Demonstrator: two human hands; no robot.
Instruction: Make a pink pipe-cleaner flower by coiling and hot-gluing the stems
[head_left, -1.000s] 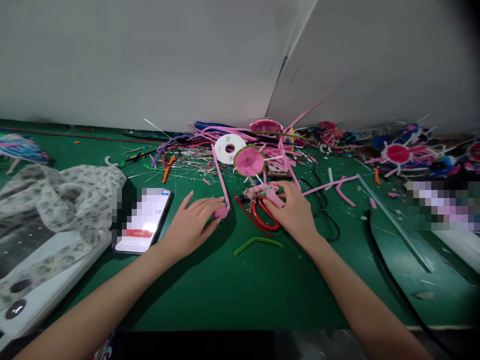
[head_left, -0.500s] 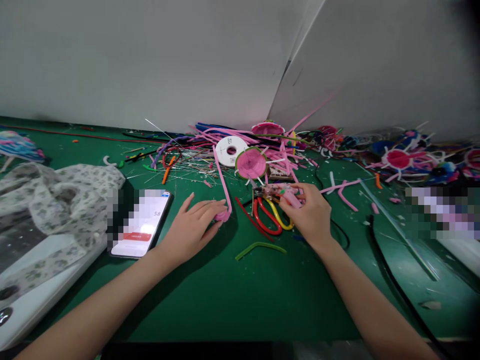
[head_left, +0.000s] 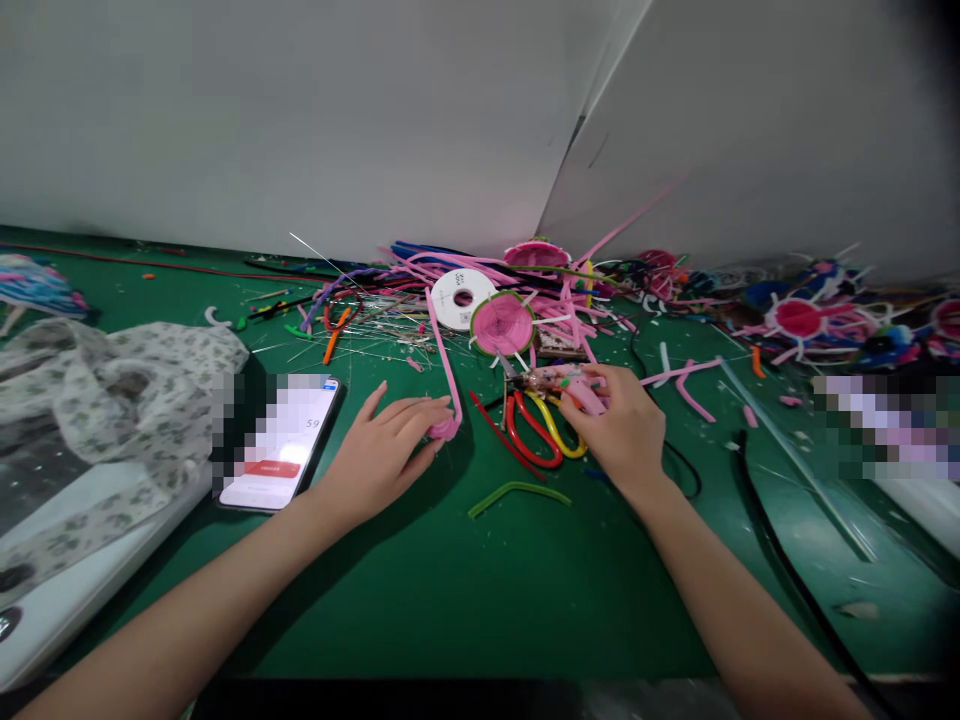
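Note:
My left hand (head_left: 390, 440) pinches a small flat coil of pink chenille stem (head_left: 443, 427) between fingertips and thumb. The stem's long tail (head_left: 442, 345) runs up toward the back, bent upward from the coil. In my right hand (head_left: 622, 425) is a pink glue gun (head_left: 559, 382), its soiled metal nozzle facing left above the scissors. Red- and yellow-handled scissors (head_left: 536, 440) lie beneath it, their blades partly hidden. Behind the nozzle stands a pink round disc with a green rim (head_left: 502, 325) and white spokes. A bent green stem (head_left: 519, 492) lies in front.
A white spool (head_left: 463, 300) and a heap of pink stems (head_left: 480, 262) lie against the grey wall. At left are a lit phone (head_left: 281, 440) and patterned cloth (head_left: 127, 400). A clear glue stick (head_left: 799, 460), black cord (head_left: 780, 560) and colourful woven pieces (head_left: 799, 318) lie at right.
Both hands keep almost the same place and grip; the view shifts slightly. The number on the phone has gone from 58 to 59.

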